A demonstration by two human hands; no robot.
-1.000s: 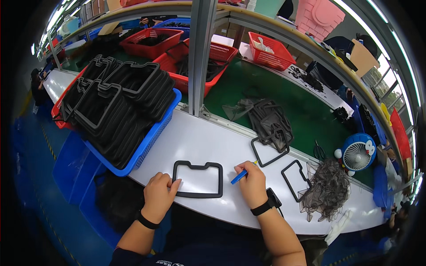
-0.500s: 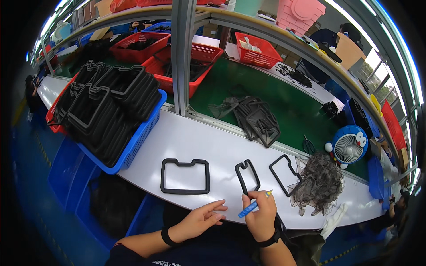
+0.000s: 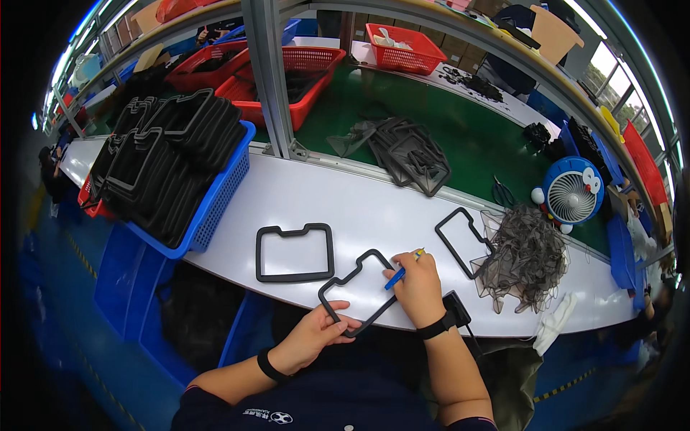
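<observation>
A black notched frame [image 3: 374, 316] is tilted over the table's front edge between my hands. My left hand [image 3: 309, 340] is closed on its near corner, fingers and thumb on either side of the rim. My right hand [image 3: 419, 293] grips a slim blue pen-like tool [image 3: 394, 279] with a yellow end. The fingers of that hand lie against the frame's right side; whether they also pinch it I cannot tell. Another black frame [image 3: 295, 277] lies flat to the left. A thinner black frame [image 3: 456, 250] rests at the right, touching a pile of dark mesh pieces [image 3: 523, 258].
A blue basket [image 3: 219, 205] stacked with black frames stands at the left. Behind the metal post [image 3: 267, 79] are red baskets [image 3: 305, 68]. More mesh pieces [image 3: 410, 154] lie on the green surface, with scissors [image 3: 502, 192] and a blue fan [image 3: 573, 191] farther right.
My left hand, empty before, now grips the frame's near corner. The frame has come nearer and turned its face up. The blue tool stays in my right hand. The view has shifted.
</observation>
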